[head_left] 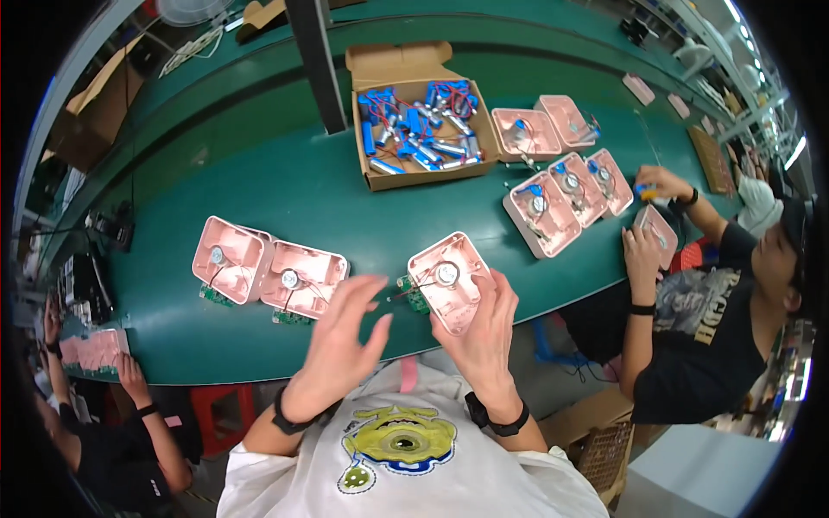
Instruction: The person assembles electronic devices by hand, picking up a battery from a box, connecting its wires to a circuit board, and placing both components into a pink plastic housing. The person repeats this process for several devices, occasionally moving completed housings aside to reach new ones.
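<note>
My right hand (485, 341) grips a pink plastic housing (462, 298) by its near right side, tilted with its hollow inside facing up. A round silver motor-like part (446, 274) sits in it, and thin wires lead to a green circuit board (416, 295) hanging at its left edge. My left hand (344, 345) is beside it with fingers apart and nothing in them. Just left of that hand, two more pink housings (328, 262) lie on the green table, with circuit boards (292, 318) at their near edges.
An open cardboard box (414, 180) of blue cylindrical cells with red wires stands beyond my hands. Several pink housings (553, 231) with blue cells sit at the right. A co-worker's hand (641, 253) holds another housing there. A second person's hand (131, 380) works at far left. A metal post (316, 69) rises behind.
</note>
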